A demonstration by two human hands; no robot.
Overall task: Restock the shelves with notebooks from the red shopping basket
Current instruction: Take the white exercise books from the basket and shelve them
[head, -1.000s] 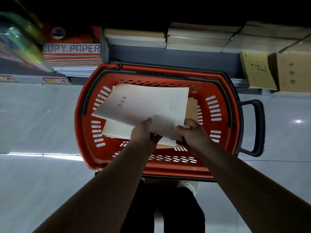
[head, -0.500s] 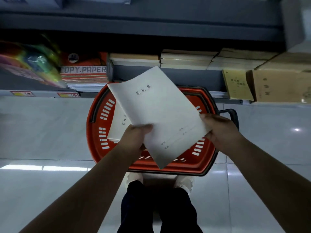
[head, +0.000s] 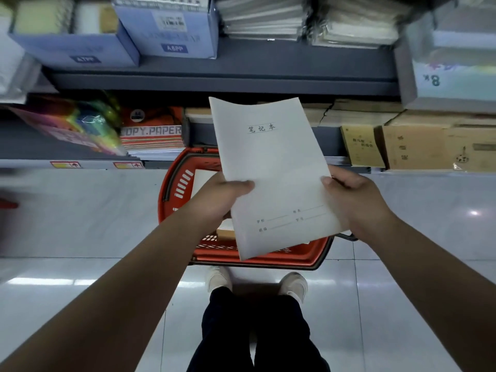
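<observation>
Notebook: a pale grey notebook (head: 271, 167) is held up over the red shopping basket (head: 241, 253), its cover turned to the camera and its top tilted slightly left; printed characters are seen near the top and ruled lines near the bottom.
Left hand: the left hand (head: 217, 200) is clamped on the notebook's left edge, thumb laid over the cover, fingers hidden behind it.
Right hand: the right hand (head: 354, 200) is closed on the notebook's right edge, thumb on the cover.
Basket: it is set on the tiled floor (head: 80, 210) just beyond the person's shoes (head: 294, 285); more notebooks are partly seen inside, mostly hidden by the held one.
Shelves: the grey shelf (head: 222, 73) is seen at the far side, with blue boxes (head: 171, 28) on it; below, a pack marked COPY PAPER (head: 151, 130) lies at the left and brown cartons (head: 418, 146) at the right.
</observation>
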